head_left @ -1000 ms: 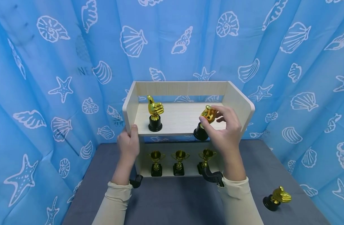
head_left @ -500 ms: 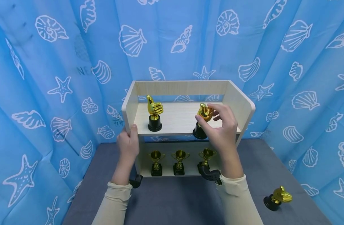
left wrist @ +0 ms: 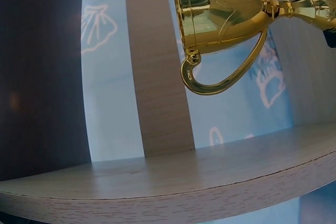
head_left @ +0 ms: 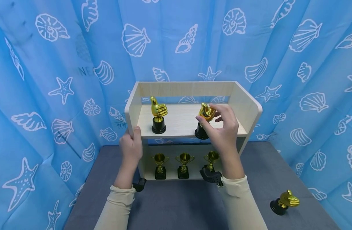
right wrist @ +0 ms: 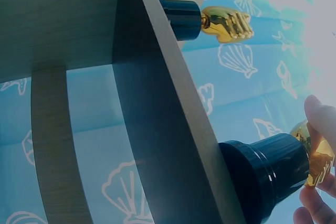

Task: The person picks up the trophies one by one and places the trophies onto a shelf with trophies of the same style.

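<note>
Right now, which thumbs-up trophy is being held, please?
The thumbs-up trophy at the upper shelf's front edge, pinched by the right hand; the left shelf trophy and table trophy are untouched.

1. Right hand (head_left: pixel 223 129) moved left over the last second, now further from the unit's right side panel (head_left: pixel 246 107).
2. Thumbs-up trophy (head_left: pixel 205 112) in its grip went along; gap to the standing trophy (head_left: pixel 159 112) on the left is smaller.
3. Held trophy's lean to the right is down a bit, closer to upright.
4. Its black base (head_left: pixel 201 131) is higher in head view, dips less below the upper shelf's (head_left: pixel 178 121) front edge.
5. Right sleeve (head_left: pixel 242 201) and black wrist mount (head_left: pixel 211 176) shifted left too; mount hides more of the right-hand cup's (head_left: pixel 211 156) base.
6. More of the shelf's right front corner shows.
</note>
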A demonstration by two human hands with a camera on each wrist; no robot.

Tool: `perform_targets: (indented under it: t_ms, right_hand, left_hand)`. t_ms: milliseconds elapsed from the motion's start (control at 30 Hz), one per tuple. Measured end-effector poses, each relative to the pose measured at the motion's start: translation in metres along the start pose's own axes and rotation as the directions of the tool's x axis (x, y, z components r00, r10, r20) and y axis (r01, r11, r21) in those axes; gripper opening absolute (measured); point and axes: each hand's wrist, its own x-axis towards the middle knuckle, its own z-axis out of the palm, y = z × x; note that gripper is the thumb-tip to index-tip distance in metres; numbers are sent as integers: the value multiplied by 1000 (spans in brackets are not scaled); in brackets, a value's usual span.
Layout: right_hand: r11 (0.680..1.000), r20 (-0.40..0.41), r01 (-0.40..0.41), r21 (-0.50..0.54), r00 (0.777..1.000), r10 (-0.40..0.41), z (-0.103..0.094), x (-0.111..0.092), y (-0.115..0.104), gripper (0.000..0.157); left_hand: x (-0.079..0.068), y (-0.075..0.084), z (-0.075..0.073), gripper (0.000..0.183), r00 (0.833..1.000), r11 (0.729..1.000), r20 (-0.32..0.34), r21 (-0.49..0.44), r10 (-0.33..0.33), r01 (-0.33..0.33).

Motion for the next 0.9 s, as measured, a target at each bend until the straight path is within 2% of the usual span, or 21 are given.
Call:
perform_targets:
  t_ms: [67,167,900]
  right_hand:
    - [1000,0,-5,-8,1000,5,3,-2,9,48]
    - [1000,1,-8,-17,1000,8,6,-3,10,48]
    - [998,-44,-64,20,997,64,28,-6,5,49]
  left_hand:
    - [0,0,0,44,1000,1000,2,-6,2,-2]
    - [0,0,0,44,1000,1000,-2,-11,6,-6]
    - [1,0,2,42,1000,999,-2,-38,-8,8]
